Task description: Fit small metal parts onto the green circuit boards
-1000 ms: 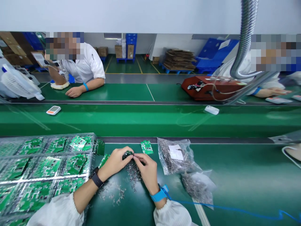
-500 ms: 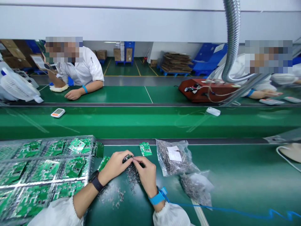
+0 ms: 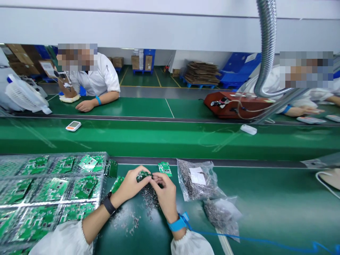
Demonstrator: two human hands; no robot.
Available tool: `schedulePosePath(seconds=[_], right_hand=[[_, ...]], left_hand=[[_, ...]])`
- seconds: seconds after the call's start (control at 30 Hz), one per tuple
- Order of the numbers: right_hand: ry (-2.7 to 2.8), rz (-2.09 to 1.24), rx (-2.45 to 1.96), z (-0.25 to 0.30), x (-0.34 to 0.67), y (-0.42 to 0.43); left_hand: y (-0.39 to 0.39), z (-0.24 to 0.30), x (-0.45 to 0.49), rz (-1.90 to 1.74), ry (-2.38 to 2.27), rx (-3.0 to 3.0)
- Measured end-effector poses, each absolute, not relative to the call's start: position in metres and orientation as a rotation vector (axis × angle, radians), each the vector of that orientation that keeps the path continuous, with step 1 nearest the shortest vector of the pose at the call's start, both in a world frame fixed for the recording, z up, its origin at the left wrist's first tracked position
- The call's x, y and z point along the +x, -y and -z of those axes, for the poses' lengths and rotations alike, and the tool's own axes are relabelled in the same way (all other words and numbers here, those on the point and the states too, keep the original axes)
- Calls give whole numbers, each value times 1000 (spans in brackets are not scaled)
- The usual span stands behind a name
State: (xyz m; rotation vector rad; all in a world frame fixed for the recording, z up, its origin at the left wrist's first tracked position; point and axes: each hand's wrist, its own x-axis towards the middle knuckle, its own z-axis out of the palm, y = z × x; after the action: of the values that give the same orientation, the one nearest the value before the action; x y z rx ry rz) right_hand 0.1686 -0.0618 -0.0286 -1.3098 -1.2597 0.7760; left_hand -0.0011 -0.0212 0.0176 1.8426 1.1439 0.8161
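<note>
My left hand [image 3: 130, 185] is closed round a small green circuit board [image 3: 143, 175], held just above the green bench. My right hand [image 3: 165, 191] meets it from the right, fingers pinched at the board's edge on something too small to name. Under both hands lies a heap of small metal parts [image 3: 150, 198], with more scattered parts [image 3: 127, 221] nearer to me. Another green board [image 3: 165, 168] lies flat just beyond my hands. A black watch sits on my left wrist and a blue strap with a blue cord [image 3: 252, 241] on my right.
A clear plastic tray [image 3: 53, 202] of several green boards fills the left. Two clear bags of metal parts [image 3: 198, 180] [image 3: 223, 214] lie to the right. Beyond runs a green conveyor with a white meter [image 3: 73, 125] and a white device [image 3: 248, 129]. Two people sit opposite; a flexible metal hose [image 3: 267, 46] hangs at right.
My hands have stayed together over the parts heap, lifting the small board slightly. The view has shifted a little; the white meter on the conveyor has drifted to the right.
</note>
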Motion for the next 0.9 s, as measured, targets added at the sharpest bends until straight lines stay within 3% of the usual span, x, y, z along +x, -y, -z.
schedulePosePath(seconds=[0.17, 0.53, 0.9], right_hand=[[1539, -799, -1307, 12, 173, 63], [2290, -685, -1244, 6, 131, 101], [2242, -498, -1426, 14, 105, 107]], left_hand=[[10, -9, -11, -953, -1272, 1562], [11, -9, -13, -904, -1312, 1700], [10, -9, -11, -918, -1340, 1770]])
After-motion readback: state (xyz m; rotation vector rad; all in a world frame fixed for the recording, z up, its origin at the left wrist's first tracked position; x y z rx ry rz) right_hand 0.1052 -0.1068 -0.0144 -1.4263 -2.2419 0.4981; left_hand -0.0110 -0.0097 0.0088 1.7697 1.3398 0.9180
